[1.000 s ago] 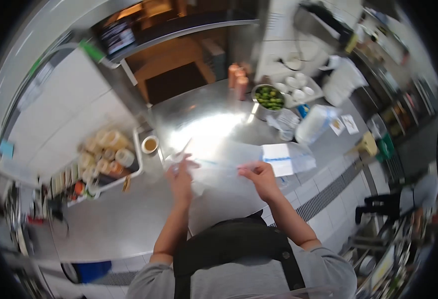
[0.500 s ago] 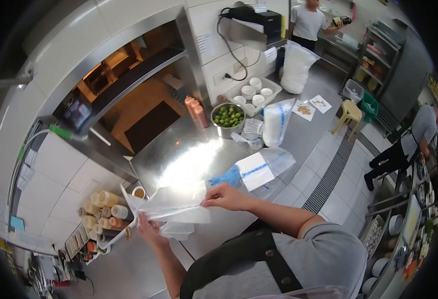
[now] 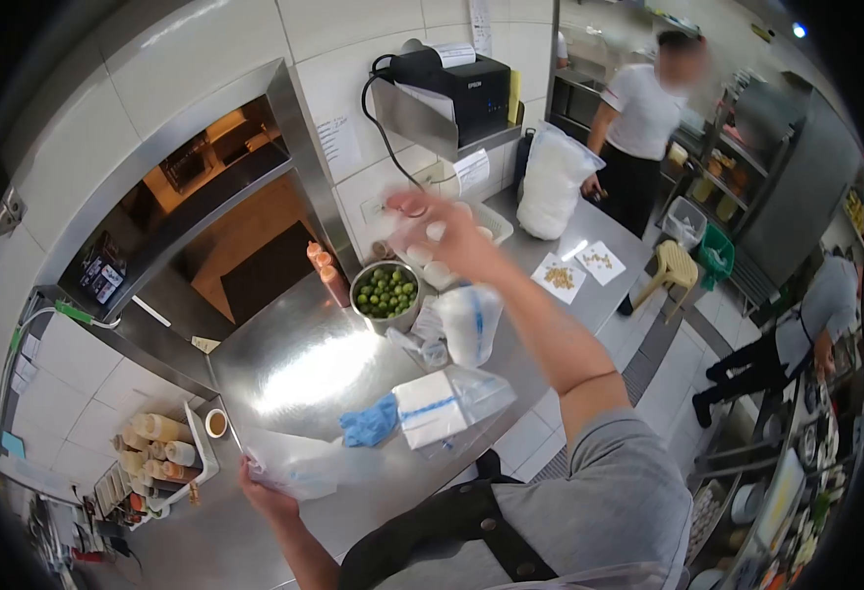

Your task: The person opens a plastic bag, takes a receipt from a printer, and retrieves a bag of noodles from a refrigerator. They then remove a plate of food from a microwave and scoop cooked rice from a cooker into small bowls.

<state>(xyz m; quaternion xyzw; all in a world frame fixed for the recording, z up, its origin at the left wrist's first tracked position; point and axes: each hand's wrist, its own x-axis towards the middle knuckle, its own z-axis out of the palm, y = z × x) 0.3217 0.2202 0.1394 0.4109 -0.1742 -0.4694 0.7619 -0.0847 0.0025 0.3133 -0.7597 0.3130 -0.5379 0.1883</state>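
Observation:
My left hand (image 3: 267,492) is closed on the edge of a clear plastic bag (image 3: 299,464) at the near left of the steel counter. My right hand (image 3: 427,226), smeared by motion, is raised at the end of an outstretched arm; its fingers are too blurred to read. Below it, partly hidden, are white cups (image 3: 436,274) in a pale tray (image 3: 496,224). Close by stands a steel pot (image 3: 369,322) of green limes (image 3: 387,292). A wrapped stack of white napkins (image 3: 429,409) and a crumpled blue plastic piece (image 3: 369,422) lie between my arms.
Orange-red bottles (image 3: 331,285) stand by the pass window. A printer (image 3: 471,93) juts from the wall. Sauce bottles (image 3: 161,428) fill a rack at left, beside a small cup (image 3: 216,423). A co-worker (image 3: 638,118) stands beyond the counter; another person (image 3: 796,324) is at right.
My right hand has let go of the plastic bag and swung up and away over the counter. My left hand keeps the bag. The far co-worker now appears nearer, one arm lowered.

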